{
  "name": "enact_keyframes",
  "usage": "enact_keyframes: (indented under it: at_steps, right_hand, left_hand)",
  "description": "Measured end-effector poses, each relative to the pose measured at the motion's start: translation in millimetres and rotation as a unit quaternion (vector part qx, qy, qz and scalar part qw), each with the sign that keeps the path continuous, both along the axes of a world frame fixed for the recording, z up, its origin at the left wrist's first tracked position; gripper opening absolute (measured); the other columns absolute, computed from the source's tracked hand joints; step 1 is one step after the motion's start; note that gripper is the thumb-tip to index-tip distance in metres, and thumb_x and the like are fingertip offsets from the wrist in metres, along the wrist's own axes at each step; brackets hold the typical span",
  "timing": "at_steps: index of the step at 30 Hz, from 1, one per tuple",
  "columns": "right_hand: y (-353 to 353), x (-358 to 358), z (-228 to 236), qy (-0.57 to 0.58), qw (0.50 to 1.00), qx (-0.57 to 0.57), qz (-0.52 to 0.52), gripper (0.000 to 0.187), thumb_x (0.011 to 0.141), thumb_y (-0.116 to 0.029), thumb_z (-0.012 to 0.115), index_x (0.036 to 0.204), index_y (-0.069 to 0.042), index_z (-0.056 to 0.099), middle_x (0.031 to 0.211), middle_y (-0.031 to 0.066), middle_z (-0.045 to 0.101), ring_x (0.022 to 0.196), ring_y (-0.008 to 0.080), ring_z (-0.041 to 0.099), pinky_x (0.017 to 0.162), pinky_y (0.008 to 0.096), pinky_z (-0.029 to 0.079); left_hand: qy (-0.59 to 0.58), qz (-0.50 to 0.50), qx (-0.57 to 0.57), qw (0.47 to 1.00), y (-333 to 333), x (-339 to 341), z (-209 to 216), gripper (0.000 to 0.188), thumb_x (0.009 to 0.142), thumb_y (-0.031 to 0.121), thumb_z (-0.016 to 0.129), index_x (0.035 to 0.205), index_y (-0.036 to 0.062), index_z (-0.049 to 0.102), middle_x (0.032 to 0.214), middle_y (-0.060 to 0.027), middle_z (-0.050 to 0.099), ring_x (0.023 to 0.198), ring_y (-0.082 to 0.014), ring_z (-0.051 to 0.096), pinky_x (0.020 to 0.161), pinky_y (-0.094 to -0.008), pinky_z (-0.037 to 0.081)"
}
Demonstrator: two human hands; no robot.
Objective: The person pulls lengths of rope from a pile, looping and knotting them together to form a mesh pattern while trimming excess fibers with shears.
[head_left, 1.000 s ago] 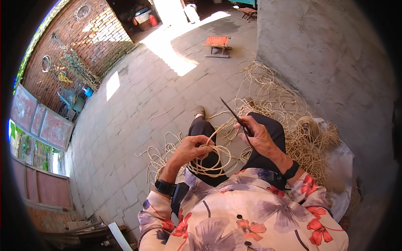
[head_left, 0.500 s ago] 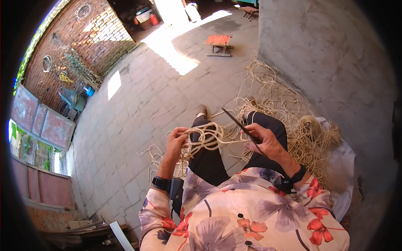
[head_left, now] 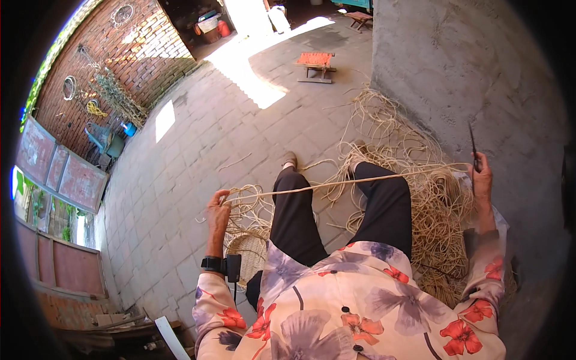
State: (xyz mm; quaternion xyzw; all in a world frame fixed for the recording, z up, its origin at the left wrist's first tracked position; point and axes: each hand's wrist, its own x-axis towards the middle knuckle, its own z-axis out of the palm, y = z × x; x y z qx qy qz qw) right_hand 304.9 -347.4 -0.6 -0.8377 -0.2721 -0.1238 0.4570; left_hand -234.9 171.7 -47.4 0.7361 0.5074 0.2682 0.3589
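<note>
A length of straw-coloured cord [head_left: 360,180] is stretched nearly straight across my lap between my two hands. My left hand [head_left: 217,205] is closed on its left end, with loose loops of cord [head_left: 255,207] hanging beside the fingers. Out at the right, my right hand [head_left: 482,180] is closed on the other end. It also holds a thin dark pointed tool [head_left: 473,141], tip upward; whether this is scissors or a knife I cannot tell. A woven basket [head_left: 245,258] stands by my left leg, partly under the loops.
A big tangled heap of cord [head_left: 441,222] lies by my right leg, partly on a pale sheet [head_left: 501,228], and spreads along the grey wall [head_left: 456,72]. A low stool with an orange seat [head_left: 315,59] stands ahead on the paved floor [head_left: 198,162].
My right hand has swung far out to the right with the dark tool, and my left hand has moved left. The cord that was looped between them is now drawn out long.
</note>
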Motion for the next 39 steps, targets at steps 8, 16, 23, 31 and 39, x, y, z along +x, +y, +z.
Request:
enact_keyframes:
  at_steps: [8, 16, 23, 31, 39]
  right_hand:
    - [-105, 58, 4, -0.062, 0.927, -0.244, -0.279, 0.034, 0.088, -0.028, 0.061, 0.118, -0.013, 0.054, 0.083, 0.0128, 0.065, 0.074, 0.0293, 0.064, 0.064, 0.0391, 0.047]
    - [78, -128, 26, 0.432, 0.834, 0.044, 0.341, 0.053, 0.08, -0.033, 0.065, 0.12, -0.003, 0.049, 0.102, 0.0116, 0.062, 0.079, 0.0129, 0.06, 0.071, 0.0244, 0.05]
    - [183, -217, -14, 0.499, 0.7, -0.009, 0.511, 0.037, 0.091, -0.032, 0.061, 0.117, -0.007, 0.053, 0.099, 0.0041, 0.061, 0.083, 0.0086, 0.057, 0.072, 0.0213, 0.048]
    - [219, -237, -3, 0.464, 0.714, 0.052, 0.522, 0.038, 0.095, -0.033, 0.052, 0.119, -0.003, 0.05, 0.094, 0.0049, 0.06, 0.076, 0.0063, 0.052, 0.066, 0.0197, 0.044]
    - [159, -196, 5, 0.554, 0.702, 0.244, 0.374, 0.042, 0.096, -0.038, 0.05, 0.116, -0.002, 0.05, 0.084, 0.0047, 0.058, 0.064, 0.005, 0.046, 0.054, 0.0189, 0.037]
  left_hand:
    - [-0.012, -0.079, -0.07, 0.994, -37, 43, 31, 0.018, 0.084, 0.021, 0.065, 0.101, 0.0131, 0.067, 0.077, -0.0001, 0.06, 0.06, -0.0093, 0.052, 0.051, -0.0258, 0.043]
    - [0.003, -0.183, -0.032, 0.983, -82, 94, 52, 0.036, 0.092, 0.038, 0.052, 0.09, 0.0054, 0.067, 0.067, -0.0054, 0.057, 0.064, -0.014, 0.054, 0.059, -0.0309, 0.044]
    - [0.061, -0.308, 0.11, 0.943, -138, 116, 92, 0.024, 0.093, 0.03, 0.052, 0.096, 0.0101, 0.065, 0.083, -0.0131, 0.059, 0.073, -0.034, 0.06, 0.064, -0.0409, 0.047]
    - [0.144, -0.411, 0.158, 0.886, -152, 118, 93, 0.019, 0.091, 0.028, 0.055, 0.096, 0.0123, 0.064, 0.079, -0.0101, 0.055, 0.072, -0.0306, 0.058, 0.062, -0.0407, 0.045]
    - [0.06, -0.435, -0.12, 0.89, -87, 104, 62, 0.041, 0.074, 0.011, 0.072, 0.114, 0.0118, 0.061, 0.086, -0.0051, 0.061, 0.078, -0.0144, 0.058, 0.072, -0.0294, 0.049]
